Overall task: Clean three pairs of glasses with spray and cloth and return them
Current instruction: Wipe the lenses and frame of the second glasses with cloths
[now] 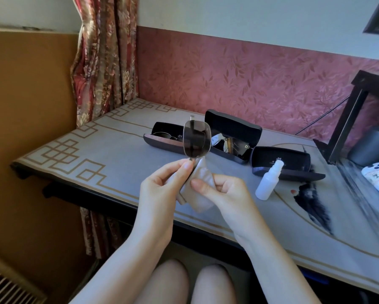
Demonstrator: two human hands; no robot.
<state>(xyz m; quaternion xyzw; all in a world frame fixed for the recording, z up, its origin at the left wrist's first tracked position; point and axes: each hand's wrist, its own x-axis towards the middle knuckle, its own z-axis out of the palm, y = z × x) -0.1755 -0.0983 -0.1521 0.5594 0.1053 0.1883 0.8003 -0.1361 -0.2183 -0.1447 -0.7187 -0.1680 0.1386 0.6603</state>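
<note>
Bare knees (pixel 173 281) of the seated person, close under the table edge. Table (pixel 118 167): smooth grey mat, gold fretwork border. Three hard clamshell cases, all open along the back: left case (pixel 160 142) and middle case (pixel 232 126) each hold dark glasses; right case (pixel 280 156) shows none, likely home of the pair in hand. Left hand (pixel 160 189): pinches the lower end of the sunglasses (pixel 197 139), held upright above the table, probably to catch smears against the light; brown-tinted rounded lenses, thin metal frame. Right hand (pixel 225 191): fingers curled round the cloth (pixel 202 178), pale, soft, crumpled, just under the lens, seemingly ready to wipe. Spray bottle (pixel 268 183): white translucent plastic, within reach before the right case.
</note>
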